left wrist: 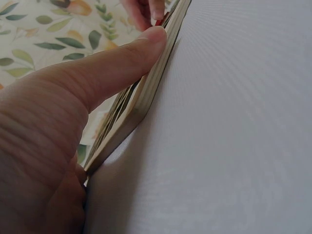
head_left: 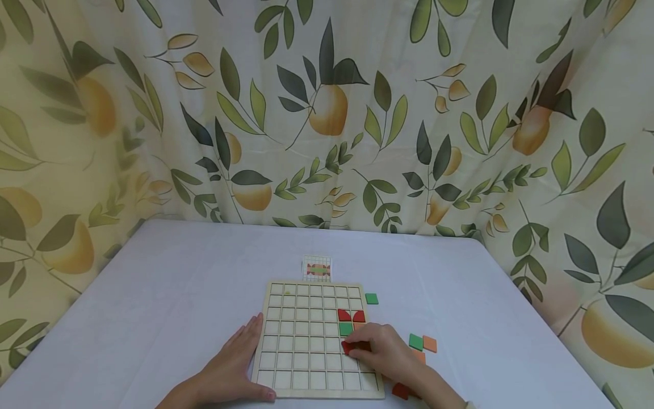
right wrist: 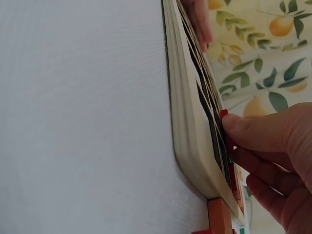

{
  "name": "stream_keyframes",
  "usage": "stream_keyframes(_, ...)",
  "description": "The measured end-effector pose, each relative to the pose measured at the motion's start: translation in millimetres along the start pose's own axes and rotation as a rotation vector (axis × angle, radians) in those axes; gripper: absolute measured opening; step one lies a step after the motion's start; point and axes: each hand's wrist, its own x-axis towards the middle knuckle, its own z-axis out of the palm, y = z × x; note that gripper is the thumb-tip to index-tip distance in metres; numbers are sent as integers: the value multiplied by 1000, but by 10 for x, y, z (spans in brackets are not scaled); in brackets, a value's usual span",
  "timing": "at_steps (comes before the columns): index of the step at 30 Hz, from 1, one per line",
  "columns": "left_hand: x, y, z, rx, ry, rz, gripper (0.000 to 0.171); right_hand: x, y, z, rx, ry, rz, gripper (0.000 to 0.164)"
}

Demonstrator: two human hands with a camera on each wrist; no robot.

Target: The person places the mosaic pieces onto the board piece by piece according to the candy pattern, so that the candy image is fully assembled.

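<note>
A wooden grid board [head_left: 301,360] lies on the white table. Along its left edge my left hand [head_left: 225,363] rests with straight fingers, the thumb on the near-left corner. My right hand [head_left: 385,352] pinches a red tile [right wrist: 223,114] between thumb and fingertips over the right part of the grid. Just beyond that hand, two red tiles with curved edges [head_left: 344,315] sit side by side in the squares. Below them are a green tile [head_left: 346,329] and an orange tile [head_left: 359,326], the latter partly covered by the hand. More red shows under the fingers.
A small pattern card [head_left: 318,269] with a red, green and orange design lies beyond the board. Right of the board are a green tile [head_left: 372,299], another green tile [head_left: 416,341], orange tiles [head_left: 430,344] and red tiles [head_left: 401,391]. A leaf-and-fruit curtain [head_left: 327,170] hangs behind.
</note>
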Motion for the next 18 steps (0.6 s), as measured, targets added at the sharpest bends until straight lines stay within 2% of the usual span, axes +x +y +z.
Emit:
stream_keyframes(11,-1,14,-10,-10,-2,-3,130,35,-17,30,2,34,68,16)
stream_keyframes(18,1,6,-4,-12,-4,4,130,31,-14,51,-13,60,75,16)
